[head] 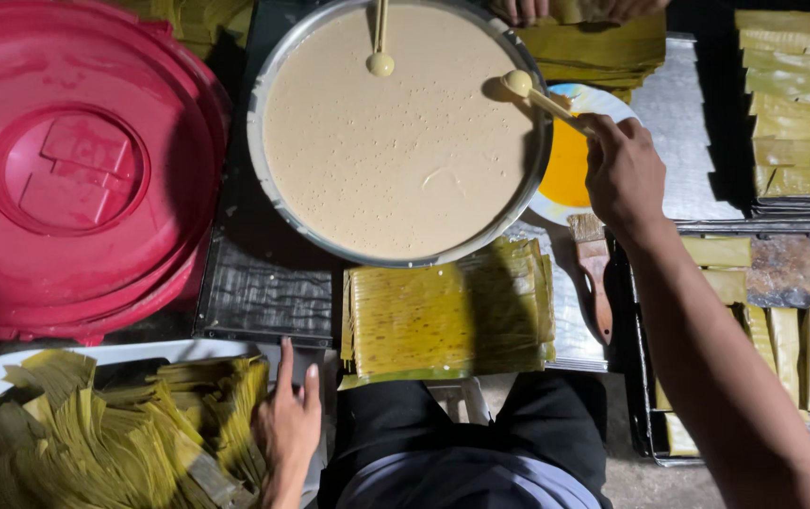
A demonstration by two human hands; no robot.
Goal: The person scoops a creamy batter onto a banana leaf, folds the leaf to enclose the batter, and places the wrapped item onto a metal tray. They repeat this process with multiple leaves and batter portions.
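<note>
— What's sitting in the containers?

— The big round metal pan (273,188) is brimming with pale batter (396,141). My right hand (624,174) is gripping a ladle handle, fingers (603,127) wrapped tight, its scoop (518,83) hovering at the pan's right rim. A second ladle (380,62) is dipping in from the far side. Beside the pan, a small bowl (612,99) is holding orange liquid.

— And room around the edges?

— Tight. My left hand (287,424) is resting, fingers loosely spread, on the leaf strips (113,434). Stacked leaf sheets (443,311) are touching the pan's near edge; a brush (594,264) is lying just right, on the desk.
</note>
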